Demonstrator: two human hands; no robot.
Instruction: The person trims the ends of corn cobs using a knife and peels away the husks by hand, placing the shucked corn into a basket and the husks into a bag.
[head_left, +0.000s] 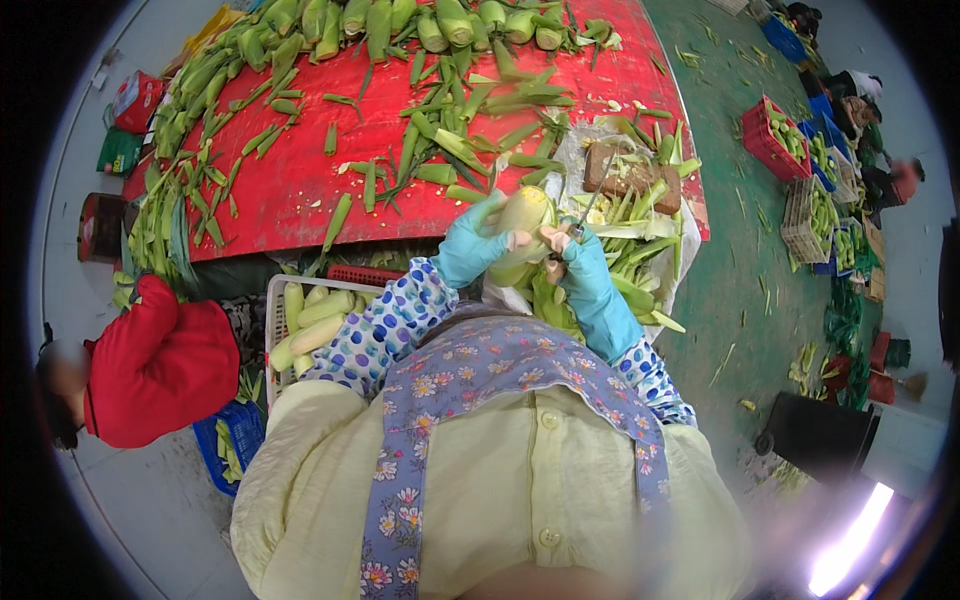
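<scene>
An ear of corn (523, 217), its cut end showing yellow kernels, is held upright at the front edge of the red table (300, 191). My left hand (476, 238), in a fingerless-tipped turquoise glove, grips it from the left. My right hand (576, 251), gloved alike, has its fingertips at the ear's right side and also holds a knife (590, 208), its thin blade pointing up and away. Green husk (553, 304) hangs below the ear. Cut husk pieces (450, 112) lie scattered over the table beyond my hands.
Unpeeled ears (454, 26) line the table's far side. A brown block (630, 176) sits among husks at right. A white crate (279, 281) of peeled ears stands left, near a co-worker in red (161, 360). Crates of corn (780, 139) and people are at far right.
</scene>
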